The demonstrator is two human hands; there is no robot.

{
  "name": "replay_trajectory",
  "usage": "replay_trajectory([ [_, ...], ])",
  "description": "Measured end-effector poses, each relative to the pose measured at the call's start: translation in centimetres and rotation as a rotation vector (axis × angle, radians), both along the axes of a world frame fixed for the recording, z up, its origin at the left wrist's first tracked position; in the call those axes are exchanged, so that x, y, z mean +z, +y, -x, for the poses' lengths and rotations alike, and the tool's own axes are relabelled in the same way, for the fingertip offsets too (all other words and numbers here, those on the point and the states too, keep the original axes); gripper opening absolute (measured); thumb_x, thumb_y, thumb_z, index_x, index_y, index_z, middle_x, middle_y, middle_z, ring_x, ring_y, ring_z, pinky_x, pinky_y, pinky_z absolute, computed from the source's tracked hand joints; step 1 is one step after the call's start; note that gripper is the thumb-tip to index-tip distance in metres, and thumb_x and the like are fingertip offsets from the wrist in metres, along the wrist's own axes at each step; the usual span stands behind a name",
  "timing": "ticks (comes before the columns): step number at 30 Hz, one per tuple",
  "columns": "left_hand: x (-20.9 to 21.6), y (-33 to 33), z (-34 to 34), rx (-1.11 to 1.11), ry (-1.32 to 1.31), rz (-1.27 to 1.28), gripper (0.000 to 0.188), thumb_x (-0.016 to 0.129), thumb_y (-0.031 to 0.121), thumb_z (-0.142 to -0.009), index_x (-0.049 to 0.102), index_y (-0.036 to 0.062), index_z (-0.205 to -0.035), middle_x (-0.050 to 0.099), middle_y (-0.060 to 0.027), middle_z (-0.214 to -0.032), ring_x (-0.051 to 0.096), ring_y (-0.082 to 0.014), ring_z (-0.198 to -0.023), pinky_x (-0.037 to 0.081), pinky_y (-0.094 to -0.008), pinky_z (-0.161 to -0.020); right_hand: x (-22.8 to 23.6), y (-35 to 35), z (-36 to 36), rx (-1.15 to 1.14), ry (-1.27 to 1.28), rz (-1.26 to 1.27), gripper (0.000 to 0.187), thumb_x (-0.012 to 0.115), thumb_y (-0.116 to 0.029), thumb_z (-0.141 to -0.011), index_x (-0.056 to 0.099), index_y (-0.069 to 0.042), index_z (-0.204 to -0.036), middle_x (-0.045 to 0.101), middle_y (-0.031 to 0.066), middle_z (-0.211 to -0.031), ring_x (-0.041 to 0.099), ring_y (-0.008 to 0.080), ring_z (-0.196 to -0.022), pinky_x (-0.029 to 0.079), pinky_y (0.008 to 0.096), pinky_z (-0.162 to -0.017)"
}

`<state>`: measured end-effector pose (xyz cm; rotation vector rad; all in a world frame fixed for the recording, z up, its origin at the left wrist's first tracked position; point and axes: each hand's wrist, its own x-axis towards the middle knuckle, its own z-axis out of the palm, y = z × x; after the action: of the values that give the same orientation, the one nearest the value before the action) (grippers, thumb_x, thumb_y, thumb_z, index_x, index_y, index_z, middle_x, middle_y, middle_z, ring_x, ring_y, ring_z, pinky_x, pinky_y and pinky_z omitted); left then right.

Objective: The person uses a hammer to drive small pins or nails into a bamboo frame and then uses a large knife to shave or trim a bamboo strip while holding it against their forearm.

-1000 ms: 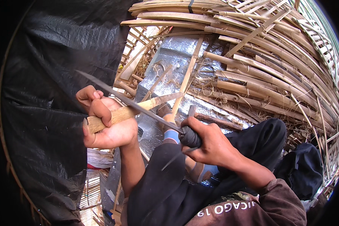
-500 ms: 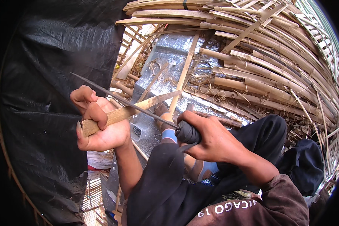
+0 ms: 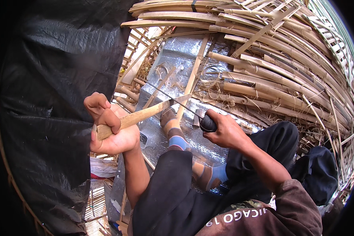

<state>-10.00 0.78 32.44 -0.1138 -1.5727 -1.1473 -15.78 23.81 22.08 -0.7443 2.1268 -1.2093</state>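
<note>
A flat, pale bamboo strip (image 3: 145,113) is gripped near its thick end in my left hand (image 3: 120,139), fingers curled over it. From there it points up and right, across my raised knee and foot. My right hand (image 3: 228,131) is wrapped round the black-bound handle of a long, thin-bladed knife (image 3: 208,124). The dark blade runs up and left from the handle and crosses the strip near its far end. Whether the edge is touching the strip I cannot tell.
Split bamboo lengths (image 3: 271,92) are heaped at the upper right, with curled shavings (image 3: 228,101) among them. A silvery sheet (image 3: 177,49) covers the ground ahead, a long bamboo slat (image 3: 196,70) lying on it. Black plastic sheeting (image 3: 55,98) hangs at the left.
My right hand has drawn the knife to the right and slightly forward, its blade sliding toward the strip's far end. My left hand has shifted a little to the right with the bamboo strip.
</note>
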Motion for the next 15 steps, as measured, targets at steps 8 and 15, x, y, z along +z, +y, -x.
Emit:
replay_trajectory([
  [8,-0.1,-0.5,0.0,-0.005,-0.013,0.009,0.039,0.033,0.046,-0.076,0.024,0.0175,-0.049,0.029,-0.0016,-0.063,0.038,-0.0198,-0.087,0.028,-0.0374,-0.087,4.5,0.5,-1.9,0.097,-0.098,0.263,0.041,0.073,-0.009,-0.072,0.056,-0.001,-0.108,0.065,0.0216,-0.086,0.065,0.0408,-0.08,0.05,0.0409,-0.073],
  [15,0.0,-0.3,0.4,-0.061,0.007,-0.014,0.047,0.033,0.05,-0.079,0.026,0.0144,-0.049,0.039,-0.0103,-0.076,0.038,-0.0203,-0.086,0.026,-0.0361,-0.087,-3.8,1.9,0.2,-0.053,-0.065,0.011,0.036,0.073,-0.019,-0.073,0.058,-0.004,-0.103,0.067,0.0226,-0.083,0.065,0.0432,-0.081,0.049,0.0475,-0.073],
])
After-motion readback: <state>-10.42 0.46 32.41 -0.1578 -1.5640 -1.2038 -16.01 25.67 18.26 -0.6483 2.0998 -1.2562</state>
